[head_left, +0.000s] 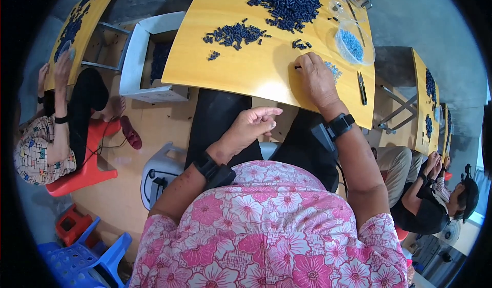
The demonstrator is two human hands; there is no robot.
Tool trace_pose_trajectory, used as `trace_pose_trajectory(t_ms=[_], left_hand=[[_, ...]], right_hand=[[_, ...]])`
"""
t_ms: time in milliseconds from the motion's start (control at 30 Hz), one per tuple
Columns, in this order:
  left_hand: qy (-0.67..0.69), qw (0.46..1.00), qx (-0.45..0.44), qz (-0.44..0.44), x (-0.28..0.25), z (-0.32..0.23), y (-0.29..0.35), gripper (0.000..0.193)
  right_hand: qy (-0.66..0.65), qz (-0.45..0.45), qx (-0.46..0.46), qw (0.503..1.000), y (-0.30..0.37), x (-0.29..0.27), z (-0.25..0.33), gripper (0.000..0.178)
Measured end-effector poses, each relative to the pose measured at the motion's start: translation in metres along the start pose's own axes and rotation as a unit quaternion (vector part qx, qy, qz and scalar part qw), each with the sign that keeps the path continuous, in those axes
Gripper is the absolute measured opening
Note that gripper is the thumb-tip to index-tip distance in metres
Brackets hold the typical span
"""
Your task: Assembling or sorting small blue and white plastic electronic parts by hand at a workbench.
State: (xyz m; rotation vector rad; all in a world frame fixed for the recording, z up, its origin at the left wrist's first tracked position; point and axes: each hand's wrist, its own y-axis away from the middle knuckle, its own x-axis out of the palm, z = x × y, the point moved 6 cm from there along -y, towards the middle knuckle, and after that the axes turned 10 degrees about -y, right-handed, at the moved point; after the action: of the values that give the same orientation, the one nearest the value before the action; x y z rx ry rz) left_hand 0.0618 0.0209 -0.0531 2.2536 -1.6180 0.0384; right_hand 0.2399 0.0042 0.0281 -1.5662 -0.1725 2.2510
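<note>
Pink-and-white floral shirt fabric [271, 226] is seen nearest, below both hands. Work seems only partly done: a large heap of small navy tubular pieces [284, 4] is left beyond the hands, with a lesser navy pile [237, 35] kept apart — whether either is finished cannot be told. At the right hand [316, 78], a small dark piece [297, 67] appears to be pinched between narrowed fingertips over the yellow wooden desk [256, 73]. Pale-blue bits [335, 72] are spread beside that hand; more are held in a clear round plastic tub [372, 53] beyond it. The left hand [248, 128] is held off the desk — loosely curled, seemingly empty.
</note>
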Motion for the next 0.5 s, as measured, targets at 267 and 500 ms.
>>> trace_pose_trajectory(t_ms=[267,500], left_hand=[[-0.014,1.000,-0.005,0.005,0.000,0.000,0.002,0.033],[-0.006,0.999,0.033,-0.030,-0.002,0.000,0.003,0.034]], right_hand=[[-0.318,-0.030,0.079,0.944,0.048,-0.003,0.009,0.015],[-0.643,-0.014,0.191,0.742,0.073,0.011,0.024,0.010]])
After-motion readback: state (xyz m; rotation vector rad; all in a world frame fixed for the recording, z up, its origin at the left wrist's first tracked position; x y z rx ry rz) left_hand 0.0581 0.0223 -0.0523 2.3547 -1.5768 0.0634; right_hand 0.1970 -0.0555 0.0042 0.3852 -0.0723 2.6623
